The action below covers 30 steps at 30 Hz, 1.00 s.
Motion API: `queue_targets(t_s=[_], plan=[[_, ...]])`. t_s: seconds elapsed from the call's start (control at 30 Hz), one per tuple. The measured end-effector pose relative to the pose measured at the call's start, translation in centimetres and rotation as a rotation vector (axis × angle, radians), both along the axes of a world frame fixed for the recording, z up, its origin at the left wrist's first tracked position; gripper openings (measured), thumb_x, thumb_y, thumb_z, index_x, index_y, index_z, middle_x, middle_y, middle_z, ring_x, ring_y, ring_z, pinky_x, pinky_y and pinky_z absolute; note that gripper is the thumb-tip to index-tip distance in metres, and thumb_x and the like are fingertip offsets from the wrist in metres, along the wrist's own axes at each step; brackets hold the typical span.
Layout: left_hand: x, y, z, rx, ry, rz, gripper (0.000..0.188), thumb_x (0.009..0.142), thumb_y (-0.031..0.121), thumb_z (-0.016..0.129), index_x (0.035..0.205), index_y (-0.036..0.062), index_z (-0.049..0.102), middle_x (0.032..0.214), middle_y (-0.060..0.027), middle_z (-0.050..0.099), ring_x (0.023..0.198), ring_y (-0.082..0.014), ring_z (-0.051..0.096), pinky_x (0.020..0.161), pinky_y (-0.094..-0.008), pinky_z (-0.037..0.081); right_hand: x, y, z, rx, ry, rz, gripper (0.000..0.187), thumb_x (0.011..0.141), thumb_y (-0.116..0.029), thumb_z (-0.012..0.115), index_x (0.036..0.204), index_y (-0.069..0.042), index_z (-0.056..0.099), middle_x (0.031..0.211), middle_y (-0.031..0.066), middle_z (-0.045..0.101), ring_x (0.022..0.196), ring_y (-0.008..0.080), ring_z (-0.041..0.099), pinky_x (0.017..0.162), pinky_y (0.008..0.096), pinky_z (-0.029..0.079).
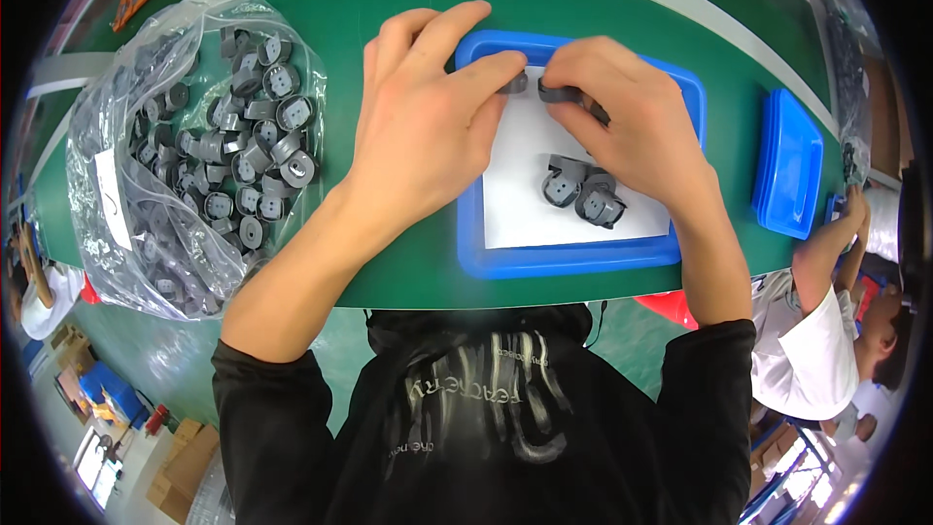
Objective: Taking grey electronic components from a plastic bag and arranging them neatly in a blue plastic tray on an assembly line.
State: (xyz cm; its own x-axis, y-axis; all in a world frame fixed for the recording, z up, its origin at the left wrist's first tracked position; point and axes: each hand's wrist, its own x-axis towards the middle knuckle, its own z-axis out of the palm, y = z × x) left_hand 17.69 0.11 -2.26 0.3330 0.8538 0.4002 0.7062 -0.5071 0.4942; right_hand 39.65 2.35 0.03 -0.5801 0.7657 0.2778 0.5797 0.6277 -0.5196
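Observation:
My left hand (428, 102) reaches over the left edge of a blue plastic tray (573, 265). Its thumb and index finger pinch a small dark grey plastic part (516, 85), partly hidden, while the other fingers stretch away. Just across from it, my right hand (622, 102) is closed on another dark grey plastic part (559, 92), which pokes out past the fingertips. The two parts are a short gap apart. Below my right hand, several grey round plastic parts (600, 204) lie in a cluster on the white sheet (515, 219) lining the tray.
A clear plastic bag (112, 262) holding many similar grey parts (282, 81) lies open at the left. Stacked blue trays (789, 165) stand on the green table (389, 277) at the right. Beyond them a person in a white shirt (807, 360) is at work.

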Motion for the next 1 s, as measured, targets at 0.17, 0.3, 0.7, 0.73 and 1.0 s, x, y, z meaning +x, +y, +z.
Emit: queue_targets(t_s=[0.17, 0.3, 0.7, 0.73, 1.0], plan=[[-0.1, -0.8, 1.0, -0.083, 0.022, -0.071, 0.033, 0.083, 0.009, 0.074, 0.116, 0.0133, 0.076, 0.149, -0.0118, 0.051, 0.13, -0.0377, 0.045, 0.109, -0.0474, 0.041, -0.1, -0.2, 0.6, -0.07, 0.011, -0.015, 0.023, 0.075, -0.001, 0.08, 0.095, -0.003, 0.069, 0.103, 0.0067, 0.059, 0.078, 0.0218, 0.064, 0.069, 0.032, 0.055], [-0.4, -0.7, 0.5, -0.075, 0.006, -0.114, 0.035, 0.083, 0.009, 0.074, 0.117, 0.013, 0.075, 0.149, -0.011, 0.051, 0.129, -0.037, 0.046, 0.108, -0.0463, 0.041, 0.1, -0.7, 1.3, -0.123, -0.097, 0.006, 0.023, 0.075, -0.003, 0.081, 0.095, -0.004, 0.071, 0.097, 0.0061, 0.057, 0.08, 0.0214, 0.063, 0.07, 0.0318, 0.054], [-0.4, 0.6, 0.3, -0.097, -0.101, -0.017, 0.039, 0.075, 0.006, 0.077, 0.113, 0.0126, 0.074, 0.123, -0.0095, 0.067, 0.117, -0.031, 0.058, 0.098, -0.0408, 0.049, 0.9, -0.4, 1.0, -0.085, -0.13, -0.01, 0.024, 0.082, -0.002, 0.075, 0.105, -0.008, 0.077, 0.088, 0.0059, 0.06, 0.076, 0.022, 0.062, 0.066, 0.0329, 0.051], [-0.3, 0.7, 0.3, -0.096, -0.103, -0.019, 0.039, 0.075, 0.006, 0.077, 0.113, 0.0126, 0.074, 0.123, -0.0095, 0.067, 0.117, -0.031, 0.058, 0.098, -0.0408, 0.049, 0.5, -0.4, 0.6, -0.05, -0.113, -0.021, 0.023, 0.083, -0.002, 0.074, 0.106, -0.008, 0.077, 0.087, 0.0058, 0.061, 0.075, 0.0218, 0.062, 0.065, 0.0327, 0.051], [-0.5, 0.9, 0.4, -0.072, -0.107, -0.031, 0.033, 0.075, 0.007, 0.077, 0.108, 0.0102, 0.073, 0.119, -0.0103, 0.068, 0.115, -0.0322, 0.059, 0.095, -0.0409, 0.05, 0.3, -0.5, 0.8, -0.024, -0.084, -0.041, 0.024, 0.085, -0.005, 0.074, 0.108, -0.01, 0.077, 0.087, 0.0057, 0.063, 0.074, 0.0212, 0.063, 0.064, 0.032, 0.051]])
